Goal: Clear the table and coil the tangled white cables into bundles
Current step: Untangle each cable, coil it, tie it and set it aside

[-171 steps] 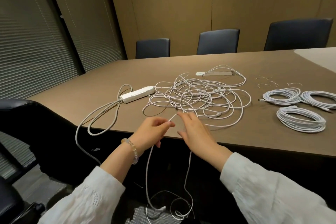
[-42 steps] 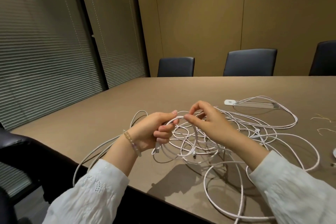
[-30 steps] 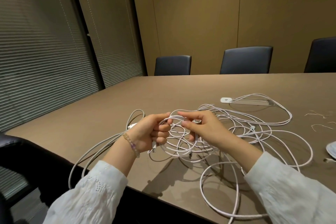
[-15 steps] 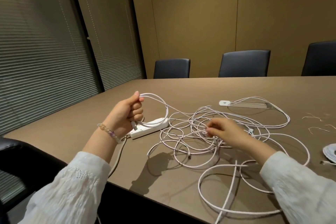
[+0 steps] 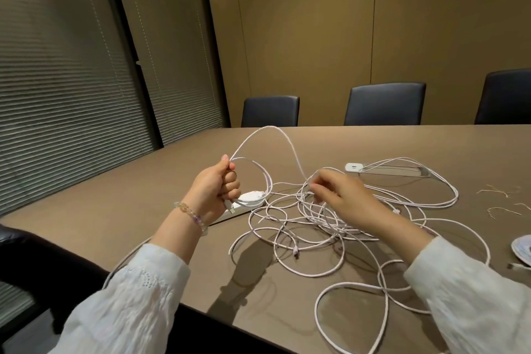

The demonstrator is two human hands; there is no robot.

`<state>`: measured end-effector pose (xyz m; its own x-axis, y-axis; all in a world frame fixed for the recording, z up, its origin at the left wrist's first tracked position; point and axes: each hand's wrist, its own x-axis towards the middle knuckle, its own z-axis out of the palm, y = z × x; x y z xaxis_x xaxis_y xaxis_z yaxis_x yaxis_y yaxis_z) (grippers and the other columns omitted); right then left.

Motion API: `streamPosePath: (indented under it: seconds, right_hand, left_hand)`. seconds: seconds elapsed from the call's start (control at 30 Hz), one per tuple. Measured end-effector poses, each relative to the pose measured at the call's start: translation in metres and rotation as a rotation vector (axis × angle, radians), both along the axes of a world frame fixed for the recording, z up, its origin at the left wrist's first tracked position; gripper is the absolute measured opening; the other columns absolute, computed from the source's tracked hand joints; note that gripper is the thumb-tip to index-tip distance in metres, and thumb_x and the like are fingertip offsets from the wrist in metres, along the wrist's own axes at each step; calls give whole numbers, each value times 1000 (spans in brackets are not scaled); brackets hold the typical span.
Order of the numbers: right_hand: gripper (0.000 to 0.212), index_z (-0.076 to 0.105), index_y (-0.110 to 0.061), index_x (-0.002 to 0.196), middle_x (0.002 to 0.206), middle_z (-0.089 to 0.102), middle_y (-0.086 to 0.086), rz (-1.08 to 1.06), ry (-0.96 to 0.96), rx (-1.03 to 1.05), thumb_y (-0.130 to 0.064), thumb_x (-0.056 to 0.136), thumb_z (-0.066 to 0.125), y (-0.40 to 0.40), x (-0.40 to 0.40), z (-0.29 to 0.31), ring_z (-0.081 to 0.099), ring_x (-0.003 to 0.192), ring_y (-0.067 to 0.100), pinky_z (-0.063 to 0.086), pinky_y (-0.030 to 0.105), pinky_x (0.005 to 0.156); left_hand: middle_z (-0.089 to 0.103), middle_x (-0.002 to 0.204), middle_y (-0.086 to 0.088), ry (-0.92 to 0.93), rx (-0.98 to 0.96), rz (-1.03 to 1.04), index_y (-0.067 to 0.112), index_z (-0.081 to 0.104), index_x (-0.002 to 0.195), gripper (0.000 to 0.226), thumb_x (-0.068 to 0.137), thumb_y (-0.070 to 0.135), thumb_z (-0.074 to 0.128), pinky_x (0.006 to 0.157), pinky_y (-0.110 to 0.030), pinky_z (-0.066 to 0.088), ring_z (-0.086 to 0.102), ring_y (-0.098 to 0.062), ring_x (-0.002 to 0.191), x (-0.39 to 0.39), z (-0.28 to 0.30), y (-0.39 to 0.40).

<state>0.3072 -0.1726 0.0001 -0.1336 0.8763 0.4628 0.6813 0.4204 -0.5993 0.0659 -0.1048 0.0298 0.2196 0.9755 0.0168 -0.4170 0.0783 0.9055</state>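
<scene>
Two hands work one cable [image 5: 290, 149]: left hand [image 5: 214, 190] grips its loop, right hand [image 5: 339, 195] pinches a strand above the tangle [image 5: 321, 224].

White cables [image 5: 321, 218], brown table [image 5: 143, 195]

A big brown table [image 5: 120, 198] fills the room, and three dark padded chairs [image 5: 384, 103] stand behind its far side. A messy pile of thin white cables [image 5: 330, 218] lies on the table in the middle. A long white power strip [image 5: 240, 204] lies just left of the pile. A flat plate in the tabletop [image 5: 393, 170] sits behind the pile. Small thin wire ties [image 5: 498, 191] lie to the right. A coiled white bundle [image 5: 521, 250] sits at the right edge.
</scene>
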Motion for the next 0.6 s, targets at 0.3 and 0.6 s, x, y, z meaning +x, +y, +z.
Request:
streamPosePath:
  seconds: [0.3,0.6]
  right_hand:
    - [9,70,-25,75,71,69,-5,103,1,38,-21,79,77,-5,-26,26,62,67,7,51,27,67]
    - [31,51,-26,70,67,63,-7,-27,-12,232,-33,73,81,0,-39,21,58,63,10,45,27,58]
  left_hand:
    - [22,54,5,432,57,-262,15,46,71,35,98,36,50,38,-17,15,18,-6,41,26,-3,-23]
    - [36,52,6,504,-22,-578,14,51,71,35,90,43,52,43,-18,8,18,-3,40,27,1,-32]
